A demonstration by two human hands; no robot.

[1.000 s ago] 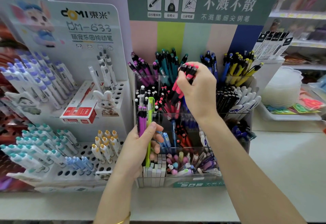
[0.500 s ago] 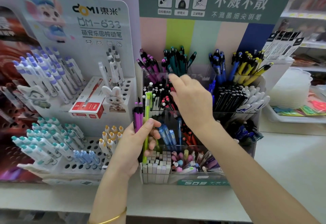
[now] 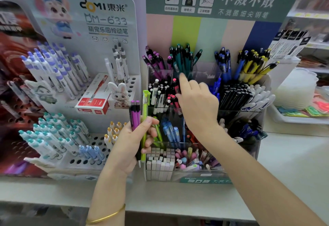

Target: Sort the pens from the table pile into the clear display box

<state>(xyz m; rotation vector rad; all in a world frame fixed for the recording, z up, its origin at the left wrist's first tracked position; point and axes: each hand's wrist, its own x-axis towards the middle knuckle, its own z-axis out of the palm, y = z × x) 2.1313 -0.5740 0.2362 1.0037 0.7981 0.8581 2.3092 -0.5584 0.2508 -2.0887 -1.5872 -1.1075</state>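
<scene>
My left hand (image 3: 132, 142) grips purple pens (image 3: 134, 114) and a green pen (image 3: 144, 119), upright, just left of the clear display box (image 3: 195, 176). My right hand (image 3: 197, 104) reaches into its red-tipped pens (image 3: 173, 99), fingers loosely spread, holding nothing I can see.

Body in view: 2 forearms and 2 hands, entering from the bottom edge of the head view.

Left hand (image 3: 130, 143): bare, no rings visible. Nails short, no visible polish. Forearm bare to the frame edge, no sleeve in view. 1 thin gold-coloured bangle (image 3: 106, 217) around the wrist: plain, smooth, narrow band, no charms or stones visible. It sits loosely and slightly tilted across the arm.

Right hand (image 3: 197, 104): bare, no rings, no watch, no bracelet visible. Seen from the back. Forearm bare along its whole visible length down to the lower right corner, no sleeve or cuff in view.

No gloves on either hand.
</scene>
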